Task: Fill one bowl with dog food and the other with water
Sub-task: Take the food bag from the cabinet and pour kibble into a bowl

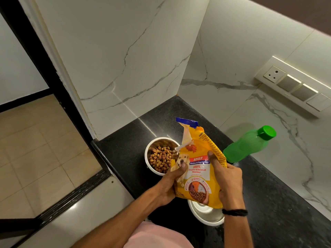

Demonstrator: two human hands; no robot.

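The black counter (268, 203) fills a corner between marble walls, so the work stays in a small space close to the person. The yellow bag (198, 169) of dog food is the largest thing on it. It is held almost upright between the two bowls, with its torn mouth on the left side, just above the far bowl's edge; I judge this keeps the food falling inside that bowl. I cannot tell if any is falling now. The green bottle (245, 147) stands to the right of the bag, near the wall, with its cap closed, probably waiting for the water step. The far bowl (157, 141) already holds a good layer of kibble (160, 158), so the food half seems nearly done. The near bowl (206, 218) is partly hidden behind the bag, and the part that shows looks empty and dry. The left hand (170, 183) grasps the bag's lower left edge, thumb on the front. The right hand (227, 179) grasps the right edge, thumb stretched up along the front; two grips on a soft bag give control of its tilt.
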